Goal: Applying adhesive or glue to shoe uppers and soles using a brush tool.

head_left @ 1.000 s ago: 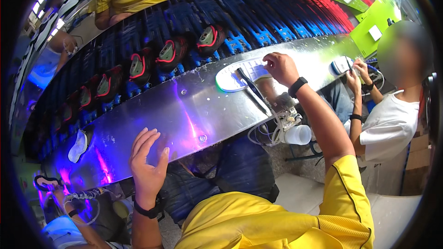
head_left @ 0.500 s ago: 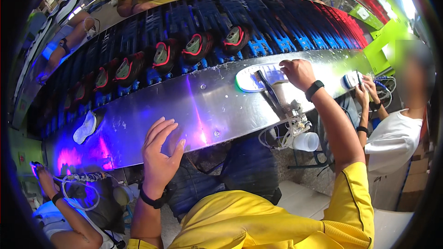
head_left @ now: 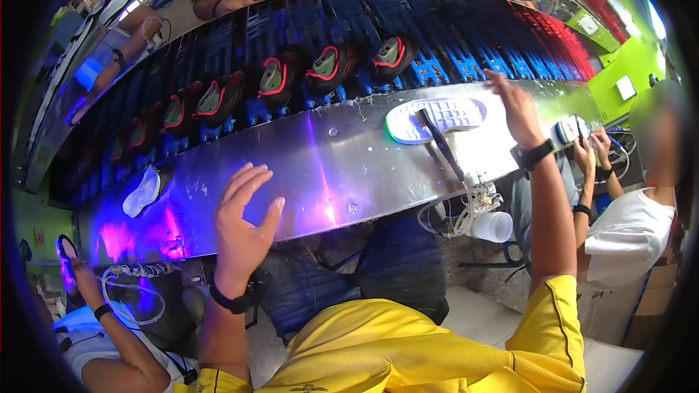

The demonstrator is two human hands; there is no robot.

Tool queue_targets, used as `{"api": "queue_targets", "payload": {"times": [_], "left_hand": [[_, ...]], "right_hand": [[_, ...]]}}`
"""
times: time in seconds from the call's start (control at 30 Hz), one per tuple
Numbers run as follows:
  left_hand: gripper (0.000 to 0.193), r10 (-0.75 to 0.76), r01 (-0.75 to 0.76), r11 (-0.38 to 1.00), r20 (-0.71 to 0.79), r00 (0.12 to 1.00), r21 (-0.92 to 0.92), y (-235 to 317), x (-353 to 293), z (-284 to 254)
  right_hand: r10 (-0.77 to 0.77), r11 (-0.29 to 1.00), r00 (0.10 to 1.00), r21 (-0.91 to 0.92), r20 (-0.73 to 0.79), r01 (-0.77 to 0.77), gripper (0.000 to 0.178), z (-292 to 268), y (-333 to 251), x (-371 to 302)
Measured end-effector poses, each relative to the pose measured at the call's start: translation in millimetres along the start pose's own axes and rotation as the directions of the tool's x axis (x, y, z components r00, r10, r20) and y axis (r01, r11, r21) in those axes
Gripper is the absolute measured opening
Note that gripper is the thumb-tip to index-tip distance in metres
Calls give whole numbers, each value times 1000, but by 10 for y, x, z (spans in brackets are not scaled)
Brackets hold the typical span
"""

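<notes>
My left hand hangs over the front edge of the shiny metal table, fingers apart and holding nothing. To the right, my right hand is raised just beside a white shoe sole, apart from it, its fingers stretched out with nothing seen in them. The sole lies with its patterned face up. Across its left part rests a black-handled brush, the handle pointing to the table's front edge. Another pale sole lies at the left of the table.
Beyond the table runs a dark slatted conveyor carrying several black shoe uppers with red trim. Tubing and a white cup hang at the front edge. A co-worker at right holds a sole; another at left holds a sole.
My right hand has moved right, away from the sole, and its fingers have straightened. My left hand shifted slightly. The co-worker at left now shows a sole in hand.
</notes>
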State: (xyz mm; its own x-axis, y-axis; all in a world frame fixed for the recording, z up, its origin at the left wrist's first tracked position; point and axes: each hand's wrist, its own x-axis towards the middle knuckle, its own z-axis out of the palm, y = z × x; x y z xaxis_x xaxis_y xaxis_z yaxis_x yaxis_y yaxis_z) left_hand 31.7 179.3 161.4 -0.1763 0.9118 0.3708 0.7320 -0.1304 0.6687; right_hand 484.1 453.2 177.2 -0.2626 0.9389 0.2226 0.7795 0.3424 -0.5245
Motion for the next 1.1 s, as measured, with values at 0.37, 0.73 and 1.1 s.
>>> {"api": "queue_targets", "payload": {"times": [0.37,0.73,1.1], "left_hand": [[41,-12,11,1000,67,998,17,3,900,73],[41,34,-23,998,198,980,-57,398,953,642],[40,-5,7,1000,168,986,-16,269,784,471]], "right_hand": [[92,841,995,539,-37,-58,50,-65,146,-165],[255,493,914,771,314,-403,65,-15,138,97],[372,771,886,440,276,-461,105,-133,-70,21]]}}
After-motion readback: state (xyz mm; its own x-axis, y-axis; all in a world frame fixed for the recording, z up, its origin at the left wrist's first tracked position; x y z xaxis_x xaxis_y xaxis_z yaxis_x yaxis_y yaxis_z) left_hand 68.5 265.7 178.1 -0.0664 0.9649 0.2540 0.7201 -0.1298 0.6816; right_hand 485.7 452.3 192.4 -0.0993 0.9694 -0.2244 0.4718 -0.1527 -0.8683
